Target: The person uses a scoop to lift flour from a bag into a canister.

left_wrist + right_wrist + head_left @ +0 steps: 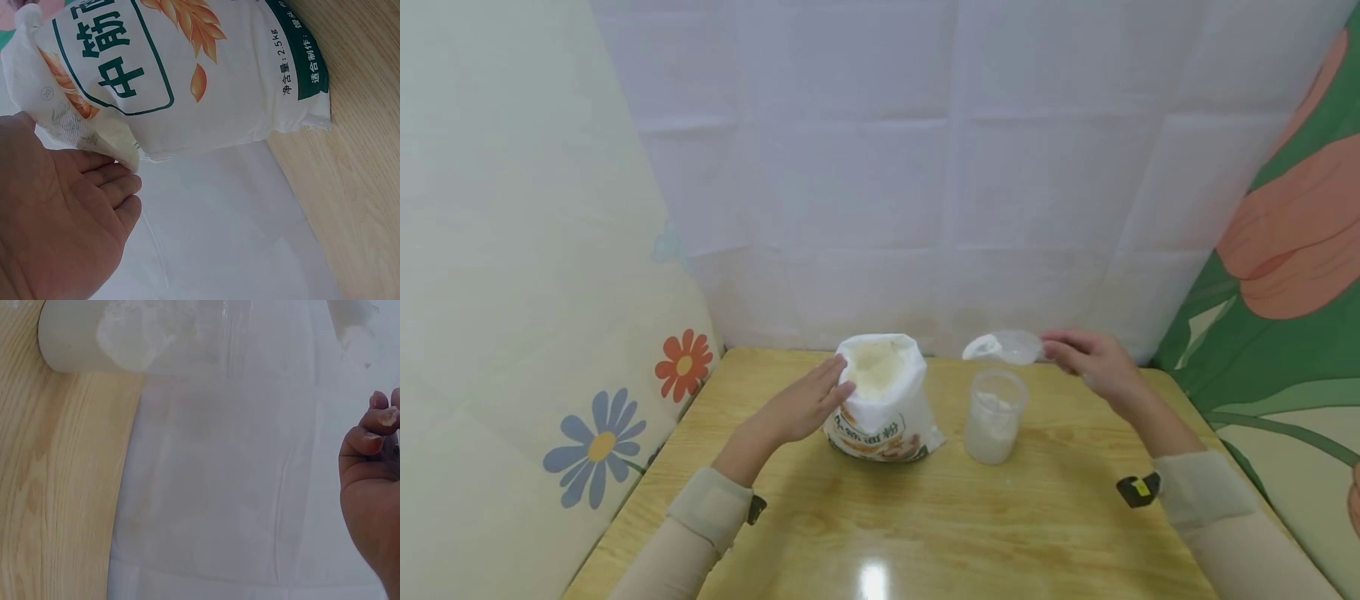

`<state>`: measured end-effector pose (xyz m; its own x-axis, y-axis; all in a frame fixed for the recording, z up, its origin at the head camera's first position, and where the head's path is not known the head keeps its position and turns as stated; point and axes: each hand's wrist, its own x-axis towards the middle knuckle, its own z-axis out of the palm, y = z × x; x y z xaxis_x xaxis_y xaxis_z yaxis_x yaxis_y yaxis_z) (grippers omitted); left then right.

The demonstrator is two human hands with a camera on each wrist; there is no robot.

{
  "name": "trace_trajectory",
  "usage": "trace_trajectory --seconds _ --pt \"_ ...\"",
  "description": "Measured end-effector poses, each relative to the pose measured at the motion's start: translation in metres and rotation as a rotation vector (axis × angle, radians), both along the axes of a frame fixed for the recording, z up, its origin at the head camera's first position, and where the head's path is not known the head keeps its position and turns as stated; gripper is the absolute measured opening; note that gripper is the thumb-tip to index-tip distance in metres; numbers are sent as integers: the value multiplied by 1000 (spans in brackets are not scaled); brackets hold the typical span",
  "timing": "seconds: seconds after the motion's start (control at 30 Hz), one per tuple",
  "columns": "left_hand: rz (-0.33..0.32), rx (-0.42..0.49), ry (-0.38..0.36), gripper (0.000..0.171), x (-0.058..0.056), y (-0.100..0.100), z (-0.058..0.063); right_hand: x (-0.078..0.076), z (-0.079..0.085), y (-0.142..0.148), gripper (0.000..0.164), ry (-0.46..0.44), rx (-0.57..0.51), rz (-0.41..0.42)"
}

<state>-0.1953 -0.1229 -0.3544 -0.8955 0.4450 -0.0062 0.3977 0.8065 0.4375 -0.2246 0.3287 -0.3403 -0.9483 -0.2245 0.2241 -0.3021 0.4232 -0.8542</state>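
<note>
A white bag of flour (887,425), its top gaping to show pale flour, stands on the table. Against its left side rests my left hand (808,400), with fingers along the rim and thumb apart from them. In the left wrist view, the bag's folded edge (119,147) partly covers the fingers. My right hand (1090,360) grips the handle of a clear plastic scoop (1018,345), which carries white flour toward its tip. Below the scoop stands a clear plastic container (994,421) with flour inside. The right wrist view shows the container (81,337) at upper left.
The wooden table (970,533) reaches back to a white sheet (850,183) hung behind it. Flower-patterned cloth (598,446) covers the left side, and green and coral cloth (1285,350) the right. A few white specks lie by the container.
</note>
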Motion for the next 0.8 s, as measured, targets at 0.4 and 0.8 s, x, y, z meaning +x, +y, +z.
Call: trace_trajectory --seconds 0.4,0.8 --pt "5 -11 2 74 1 0 1 6 -3 20 47 -35 82 -13" --pt "5 -7 1 75 0 0 -2 10 -8 33 42 2 119 -14"
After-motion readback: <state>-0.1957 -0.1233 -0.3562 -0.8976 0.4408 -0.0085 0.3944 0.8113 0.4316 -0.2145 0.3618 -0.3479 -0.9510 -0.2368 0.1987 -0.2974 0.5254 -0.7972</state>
